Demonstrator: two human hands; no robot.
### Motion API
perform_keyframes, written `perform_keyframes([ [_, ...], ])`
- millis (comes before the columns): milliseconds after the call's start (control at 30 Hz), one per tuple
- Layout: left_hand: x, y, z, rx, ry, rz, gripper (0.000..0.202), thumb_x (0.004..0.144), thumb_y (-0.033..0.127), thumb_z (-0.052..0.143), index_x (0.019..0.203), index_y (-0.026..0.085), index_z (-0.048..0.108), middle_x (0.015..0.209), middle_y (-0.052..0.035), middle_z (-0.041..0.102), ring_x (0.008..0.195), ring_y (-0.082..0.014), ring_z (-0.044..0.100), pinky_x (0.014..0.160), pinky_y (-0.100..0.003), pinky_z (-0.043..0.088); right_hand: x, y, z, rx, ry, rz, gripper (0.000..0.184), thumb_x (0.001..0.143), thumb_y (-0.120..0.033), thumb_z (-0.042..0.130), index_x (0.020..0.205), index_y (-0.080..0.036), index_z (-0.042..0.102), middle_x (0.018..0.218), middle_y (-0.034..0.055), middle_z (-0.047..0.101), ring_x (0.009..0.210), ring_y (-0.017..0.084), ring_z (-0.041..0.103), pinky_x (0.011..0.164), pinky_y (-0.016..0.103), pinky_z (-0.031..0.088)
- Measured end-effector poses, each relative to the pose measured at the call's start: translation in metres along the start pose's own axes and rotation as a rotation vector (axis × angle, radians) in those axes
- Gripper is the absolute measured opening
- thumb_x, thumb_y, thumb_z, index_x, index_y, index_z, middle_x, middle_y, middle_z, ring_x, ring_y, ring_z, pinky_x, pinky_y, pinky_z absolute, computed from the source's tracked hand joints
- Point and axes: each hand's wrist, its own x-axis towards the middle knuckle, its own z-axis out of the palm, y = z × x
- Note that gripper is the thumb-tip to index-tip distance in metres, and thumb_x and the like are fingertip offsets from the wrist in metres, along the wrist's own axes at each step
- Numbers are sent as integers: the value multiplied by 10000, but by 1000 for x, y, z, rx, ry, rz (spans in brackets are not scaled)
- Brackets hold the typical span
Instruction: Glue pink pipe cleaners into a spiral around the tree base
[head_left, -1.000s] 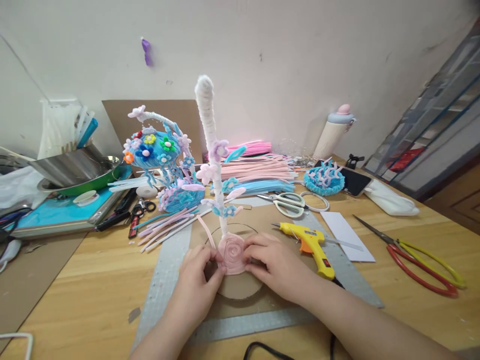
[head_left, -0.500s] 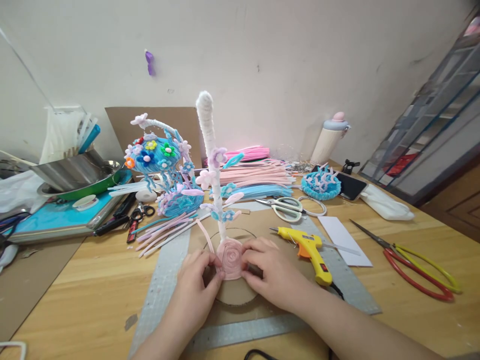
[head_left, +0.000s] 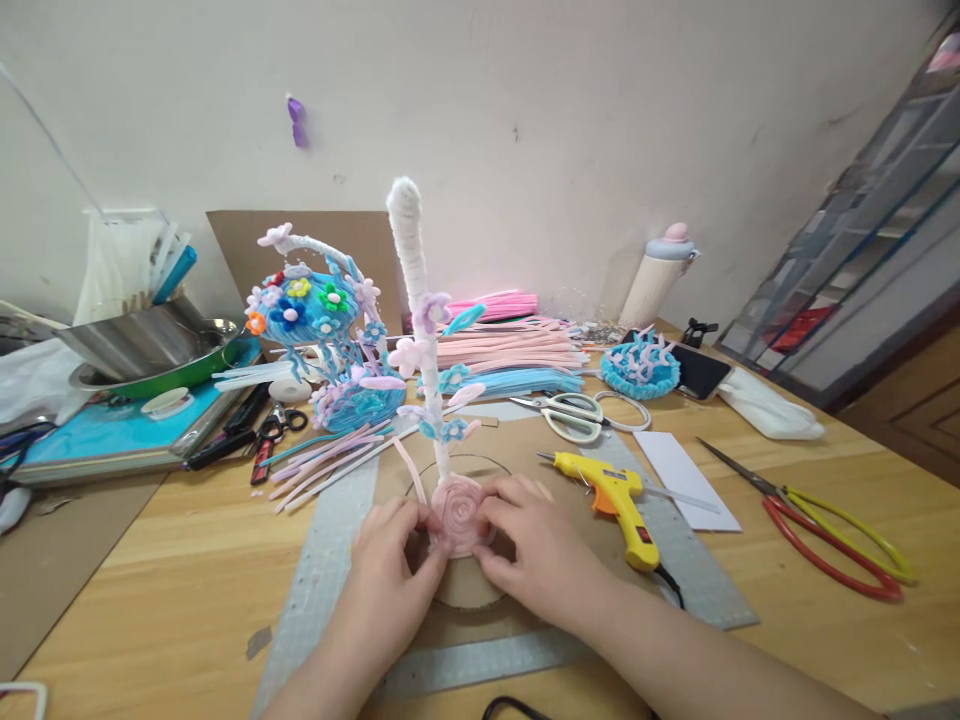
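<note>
A pink spiral base of coiled pipe cleaner (head_left: 459,512) lies on a brown cardboard sheet (head_left: 517,455) with a circle cut in it. A white fuzzy stem (head_left: 416,290) with small pink, purple and blue flowers rises upright from the coil. My left hand (head_left: 390,575) pinches the coil's left edge with bent fingers. My right hand (head_left: 536,550) presses and grips its right edge. Both hands rest on the cardboard, over a grey cutting mat (head_left: 330,570).
A yellow glue gun (head_left: 619,495) lies right of my hands. White scissors (head_left: 581,412), red-and-yellow shears (head_left: 832,525), loose pipe cleaners (head_left: 510,350), a blue flower ornament (head_left: 322,330), a blue woven disc (head_left: 640,365), a phone (head_left: 701,370), a bottle (head_left: 660,270) and a steel pan (head_left: 142,345) crowd the table.
Both hands stay on the pink coil, fingers shifting slightly around its edge. The view has drifted a little, and the stem leans marginally left.
</note>
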Motion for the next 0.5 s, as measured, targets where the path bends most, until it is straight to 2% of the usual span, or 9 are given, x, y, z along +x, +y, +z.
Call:
perform_keyframes([
  [100,0,0,1,47,11,-5,134,756,313,641,785,222,545,804,-7,572,799,-221,512,701,-335,373,-2,0,-4,60,-16,-40,134,762,-118,595,845,-224,608,1090,27,593,1032,215,510,898,374,406],
  [167,0,-1,2,69,13,-13,159,735,314,665,779,221,545,803,-6,573,797,-221,515,700,-335,373,-3,2,-6,87,9,-29,194,795,-111,542,934,-230,608,1155,45,569,1100,212,497,942,381,404],
  [267,0,-1,3,69,14,-18,152,729,305,665,783,221,550,812,-8,578,798,-220,521,707,-339,380,-6,8,-3,40,63,87,381,812,-100,466,1162,-222,554,1357,89,445,1281,238,380,1057,451,324],
  [367,0,1,1,55,8,-23,134,729,293,653,778,221,552,814,-13,581,801,-224,528,717,-347,393,-8,14,1,19,-8,197,568,796,-84,418,1352,-203,407,1476,102,327,1365,241,285,1102,482,274],
  [433,0,1,-1,24,-1,-28,118,724,267,644,774,220,549,826,-17,581,824,-229,533,733,-353,406,-8,16,1,20,-34,206,607,783,-76,404,1379,-187,370,1462,101,361,1348,228,319,1103,468,286],
  [500,0,1,-5,-22,-15,-33,115,715,245,640,785,223,551,845,-17,580,851,-231,537,751,-357,423,-9,15,-2,-3,-11,196,571,779,-78,404,1340,-182,417,1389,98,452,1289,228,392,1083,463,316],
])
